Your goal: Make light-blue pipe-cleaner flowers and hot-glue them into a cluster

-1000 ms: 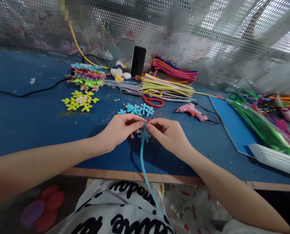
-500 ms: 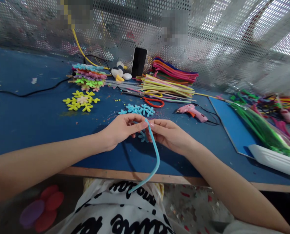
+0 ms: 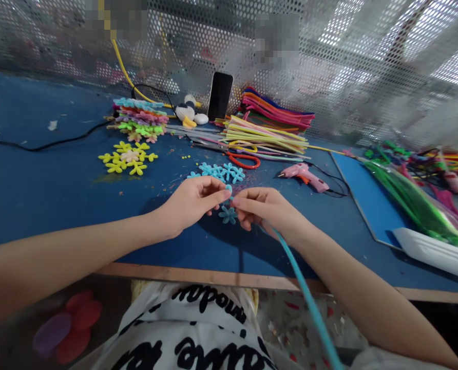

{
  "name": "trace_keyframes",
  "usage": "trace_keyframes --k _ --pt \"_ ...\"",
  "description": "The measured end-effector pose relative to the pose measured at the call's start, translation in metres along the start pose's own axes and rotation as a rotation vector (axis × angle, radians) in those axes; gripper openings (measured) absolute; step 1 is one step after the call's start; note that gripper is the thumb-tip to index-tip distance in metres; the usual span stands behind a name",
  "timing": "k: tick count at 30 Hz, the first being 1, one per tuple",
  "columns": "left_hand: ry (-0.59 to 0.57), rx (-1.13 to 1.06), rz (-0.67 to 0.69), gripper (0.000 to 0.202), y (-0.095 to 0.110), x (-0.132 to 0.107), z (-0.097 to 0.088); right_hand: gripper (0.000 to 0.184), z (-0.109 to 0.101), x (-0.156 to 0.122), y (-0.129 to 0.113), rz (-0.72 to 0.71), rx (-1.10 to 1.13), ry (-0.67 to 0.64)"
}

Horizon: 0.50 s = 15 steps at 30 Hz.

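Observation:
My left hand [image 3: 192,203] and my right hand [image 3: 265,208] meet fingertip to fingertip above the blue table [image 3: 40,190]. Both pinch the end of a long light-blue pipe cleaner [image 3: 309,303]. Its free length runs under my right wrist and down past the table's front edge to the lower right. A small blue pipe-cleaner flower [image 3: 228,214] lies on the table just below my fingers. Several finished blue flowers [image 3: 219,172] lie a little farther back.
Yellow flowers [image 3: 127,158] and a stack of coloured flowers [image 3: 138,121] lie at the back left. Bundles of pipe cleaners [image 3: 267,131], red scissors [image 3: 244,160], a pink glue gun [image 3: 304,176] and a phone [image 3: 219,96] stand behind. A blue board [image 3: 363,200] and green stems [image 3: 414,203] lie right.
The pipe cleaner's free length has swung from hanging toward my lap to trailing down to the right under my right wrist. Both hands stay pinched together at its end.

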<state>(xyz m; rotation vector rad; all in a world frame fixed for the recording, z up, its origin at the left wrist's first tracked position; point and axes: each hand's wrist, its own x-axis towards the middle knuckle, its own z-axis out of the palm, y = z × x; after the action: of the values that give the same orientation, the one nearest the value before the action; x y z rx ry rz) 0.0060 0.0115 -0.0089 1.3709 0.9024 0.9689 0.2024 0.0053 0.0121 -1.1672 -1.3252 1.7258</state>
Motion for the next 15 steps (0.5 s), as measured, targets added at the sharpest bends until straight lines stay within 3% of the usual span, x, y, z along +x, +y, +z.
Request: trace_keyframes --k 7,15 --pt "-0.148 0.194 0.098 0.022 0.0083 0.0001 -0.0014 0.023 -0.0012 0.0016 -0.0028 0.152 0.193 -0.066" --pt "-0.137 0.239 0.044 0.028 -0.0006 0.0009 -0.0054 0.025 -0.0021 0.0046 -0.0006 0.145 0.13 -0.003"
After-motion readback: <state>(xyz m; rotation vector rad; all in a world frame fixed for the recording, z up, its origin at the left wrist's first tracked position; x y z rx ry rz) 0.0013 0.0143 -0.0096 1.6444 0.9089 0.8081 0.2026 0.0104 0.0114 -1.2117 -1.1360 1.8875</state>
